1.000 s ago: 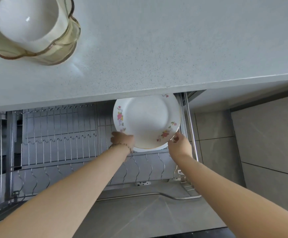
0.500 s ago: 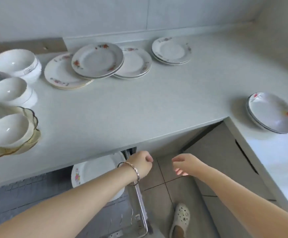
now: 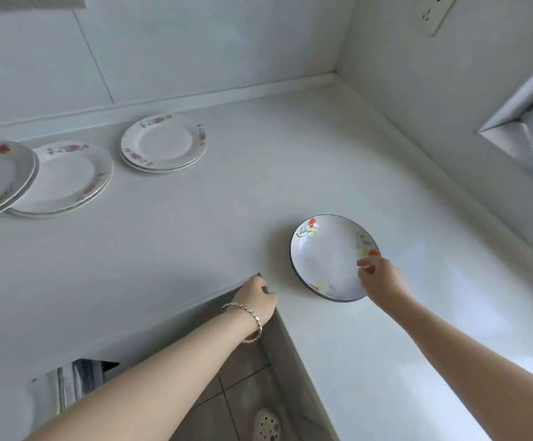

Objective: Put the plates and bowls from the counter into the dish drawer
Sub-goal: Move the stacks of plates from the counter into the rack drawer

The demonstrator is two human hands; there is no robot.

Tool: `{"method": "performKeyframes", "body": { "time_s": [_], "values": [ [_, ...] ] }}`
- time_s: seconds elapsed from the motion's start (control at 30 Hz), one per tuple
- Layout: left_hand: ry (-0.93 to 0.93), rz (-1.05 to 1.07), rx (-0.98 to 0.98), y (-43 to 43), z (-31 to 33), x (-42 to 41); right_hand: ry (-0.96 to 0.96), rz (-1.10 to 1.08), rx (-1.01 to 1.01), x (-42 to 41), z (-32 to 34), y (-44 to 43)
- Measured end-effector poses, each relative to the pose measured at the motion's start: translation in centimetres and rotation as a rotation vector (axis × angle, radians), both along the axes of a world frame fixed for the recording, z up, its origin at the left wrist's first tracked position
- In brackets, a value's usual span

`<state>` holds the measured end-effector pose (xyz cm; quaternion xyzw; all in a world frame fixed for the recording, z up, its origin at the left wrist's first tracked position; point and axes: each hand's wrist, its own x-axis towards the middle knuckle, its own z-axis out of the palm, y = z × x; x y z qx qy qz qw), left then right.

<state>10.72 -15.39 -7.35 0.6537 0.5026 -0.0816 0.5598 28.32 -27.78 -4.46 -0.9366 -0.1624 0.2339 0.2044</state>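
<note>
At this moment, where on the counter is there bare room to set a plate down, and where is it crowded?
Bare counter runs wide between the floral plate stacks at the back left and the blue-rimmed plates at the right hand. The back corner beyond those plates is bare too. Crowded: the far left, where two stacks overlap.
</note>
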Motion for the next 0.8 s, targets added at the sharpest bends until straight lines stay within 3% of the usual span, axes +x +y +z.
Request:
{"method": "performKeyframes", "body": {
  "time_s": [0.17, 0.37, 0.6, 0.8],
  "values": [
    [-0.042, 0.205, -0.165, -1.2, -1.7, 7.5, 0.13, -0.073, -0.107, 5.6, -2.1, -1.8],
    [-0.094, 0.398, -0.239, -1.7, -3.7, 9.6, 0.422, -0.196, 0.112, 6.4, -3.8, -2.0],
    [-0.176, 0.433, -0.282, -1.5, -2.9, 7.4, 0.419, -0.137, 0.239, 4.4, -3.4, -2.5],
    [-0.244, 0.517, -0.269, -0.2, -0.1, -2.4, 0.445, 0.021, 0.306, -2.4, -1.6, 0.4]
  ]
}}
